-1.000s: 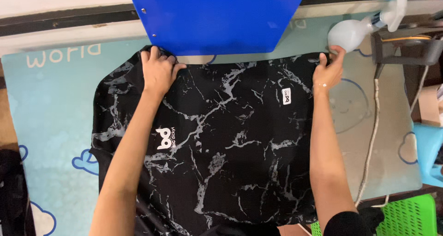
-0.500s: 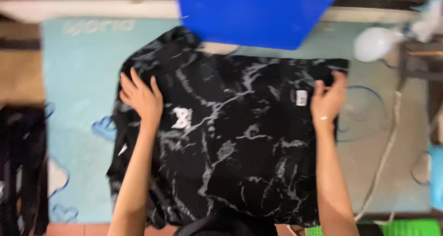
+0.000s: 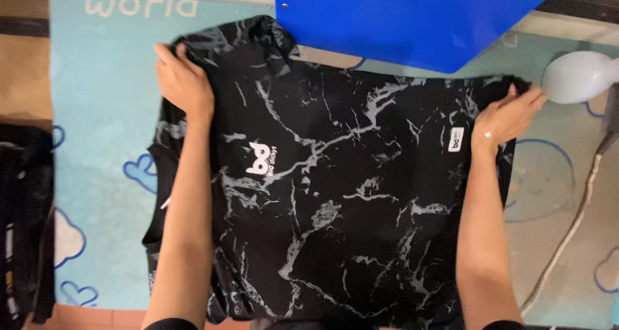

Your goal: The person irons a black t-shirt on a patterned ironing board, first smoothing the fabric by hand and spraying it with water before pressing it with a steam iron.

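Leftmost, I see a pile of dark cloth (image 3: pixel 22 220) at the counter's edge, beside a pale blue mat (image 3: pixel 97 110) printed with cloud outlines. Next, my left hand (image 3: pixel 184 85) rests on the far left corner of the black marbled garment (image 3: pixel 335 201), fingers curled over its bunched edge, so this grip is closed on the fabric. Centre: the garment lies spread flat on the mat, a white logo left of middle, a small white tag (image 3: pixel 455 139) toward the right. Far centre, a blue board (image 3: pixel 412 17) overlaps its far edge. Right: my right hand (image 3: pixel 506 117) pinches the far right corner. Just beyond it sits a pale grey rounded tool (image 3: pixel 577 77) with a cord (image 3: pixel 567 233).
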